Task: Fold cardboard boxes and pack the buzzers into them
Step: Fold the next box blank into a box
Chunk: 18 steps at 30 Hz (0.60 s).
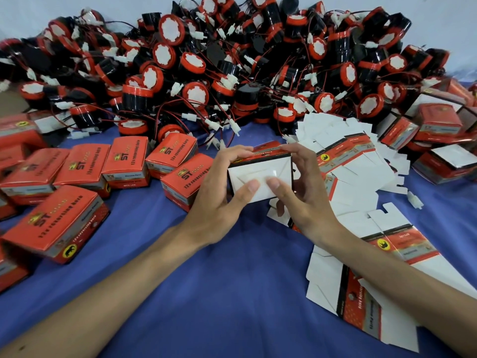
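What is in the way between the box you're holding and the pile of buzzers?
Nothing big. The left hand and right hand hold the box, and the buzzer pile lies just behind it. Only a few white wire plugs trail on the blue cloth between.

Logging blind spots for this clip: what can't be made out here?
1. Held box, head view: folded white flaps hide whether a buzzer is inside.
2. Buzzer pile, head view: lower buzzers buried under upper ones.
3. Folded boxes, left: small print blurred.
4. Bottom-left box: cut by the frame edge.
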Motion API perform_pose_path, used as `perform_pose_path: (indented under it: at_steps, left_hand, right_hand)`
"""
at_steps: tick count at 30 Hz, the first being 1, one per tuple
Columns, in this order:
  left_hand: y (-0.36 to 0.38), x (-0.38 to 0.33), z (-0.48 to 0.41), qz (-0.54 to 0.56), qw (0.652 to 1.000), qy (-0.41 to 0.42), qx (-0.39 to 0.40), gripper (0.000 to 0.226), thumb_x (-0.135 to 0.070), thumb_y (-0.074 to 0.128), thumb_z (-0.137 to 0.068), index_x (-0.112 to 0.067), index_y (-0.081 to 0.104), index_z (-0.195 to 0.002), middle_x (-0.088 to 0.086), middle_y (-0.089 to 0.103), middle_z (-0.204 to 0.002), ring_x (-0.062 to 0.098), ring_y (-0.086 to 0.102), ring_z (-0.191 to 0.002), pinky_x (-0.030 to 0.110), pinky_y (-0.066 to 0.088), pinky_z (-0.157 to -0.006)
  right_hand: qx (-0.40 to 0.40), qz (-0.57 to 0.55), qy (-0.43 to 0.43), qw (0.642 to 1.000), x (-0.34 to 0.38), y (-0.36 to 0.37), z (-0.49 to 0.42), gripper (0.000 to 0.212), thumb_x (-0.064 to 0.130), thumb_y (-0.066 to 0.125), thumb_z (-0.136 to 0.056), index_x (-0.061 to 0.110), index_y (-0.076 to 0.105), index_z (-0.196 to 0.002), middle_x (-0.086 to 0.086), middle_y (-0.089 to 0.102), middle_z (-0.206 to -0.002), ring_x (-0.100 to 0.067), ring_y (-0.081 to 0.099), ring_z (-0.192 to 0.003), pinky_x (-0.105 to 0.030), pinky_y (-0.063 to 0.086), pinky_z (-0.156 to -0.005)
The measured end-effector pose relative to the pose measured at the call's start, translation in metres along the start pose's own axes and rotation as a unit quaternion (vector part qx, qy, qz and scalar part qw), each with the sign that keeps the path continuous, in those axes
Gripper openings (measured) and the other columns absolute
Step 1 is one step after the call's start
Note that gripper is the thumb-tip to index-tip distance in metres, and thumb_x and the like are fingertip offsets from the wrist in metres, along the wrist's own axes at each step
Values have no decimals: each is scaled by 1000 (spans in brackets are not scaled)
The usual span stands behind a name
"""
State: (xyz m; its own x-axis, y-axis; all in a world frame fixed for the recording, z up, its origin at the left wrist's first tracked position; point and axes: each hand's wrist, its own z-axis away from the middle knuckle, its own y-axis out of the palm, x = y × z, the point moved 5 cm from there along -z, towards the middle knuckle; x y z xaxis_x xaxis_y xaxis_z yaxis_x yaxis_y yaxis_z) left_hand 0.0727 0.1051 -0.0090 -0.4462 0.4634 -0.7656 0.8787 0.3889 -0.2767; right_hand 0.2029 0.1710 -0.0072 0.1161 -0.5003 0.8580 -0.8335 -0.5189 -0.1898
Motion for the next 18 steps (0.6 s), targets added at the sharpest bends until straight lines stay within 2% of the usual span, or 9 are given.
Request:
perform_pose_path:
  at_steps: [7, 9, 11, 12, 15, 18]
  left_hand:
    - [0, -3, -1, -25, 1000, 9, -12, 32, -16, 61, -91, -11, 51, -121, 3, 53, -129, 11, 47, -127, 24, 35, -106]
    - [-1, -3, -2, -32, 999, 12, -17, 33, -11, 63, -88, -12, 53, -119, 4, 54, -128, 11, 48, -126, 23, 35, -105]
    - [-1, -5, -2, -39, 999, 15, -21, 34, -8, 66, -86, -11, 55, -118, 6, 54, -127, 13, 49, -126, 25, 36, -105]
    - [-1, -5, -2, -43, 999, 17, -22, 35, -6, 66, -85, -11, 56, -118, 7, 54, -126, 14, 49, -125, 25, 36, -105]
    - [0, -4, -2, -39, 999, 9, -24, 35, -8, 66, -85, -9, 56, -119, 7, 54, -126, 14, 50, -124, 26, 37, -104]
    - [0, -2, -1, -7, 999, -28, -27, 38, -27, 65, -87, -15, 52, -121, 3, 55, -125, 14, 51, -121, 23, 39, -101]
  right_hand:
    - [-5, 27, -25, 999, 0, -1, -1, 39, 16, 58, -90, 35, 38, -117, -1, 50, -119, 8, 58, -69, -8, 43, -54]
    - [-13, 36, -41, 998, 0, -2, -1, 41, 11, 59, -89, 32, 38, -117, 4, 51, -117, 11, 58, -83, -7, 45, -61]
    - [-26, 49, -57, 997, 1, -3, -1, 44, 7, 60, -87, 31, 39, -117, 15, 50, -115, 11, 54, -99, -8, 45, -70]
    - [-32, 54, -59, 996, 1, -3, -1, 45, 6, 61, -86, 32, 39, -116, 19, 50, -113, 10, 53, -102, -9, 45, -71]
    - [-34, 51, -58, 996, 1, -3, 0, 46, 5, 62, -86, 32, 40, -116, 14, 50, -113, 12, 55, -96, -6, 43, -64]
    - [-14, 11, -34, 999, 0, -3, 0, 45, 11, 62, -88, 33, 41, -121, 7, 51, -120, 9, 61, -77, -6, 43, -56]
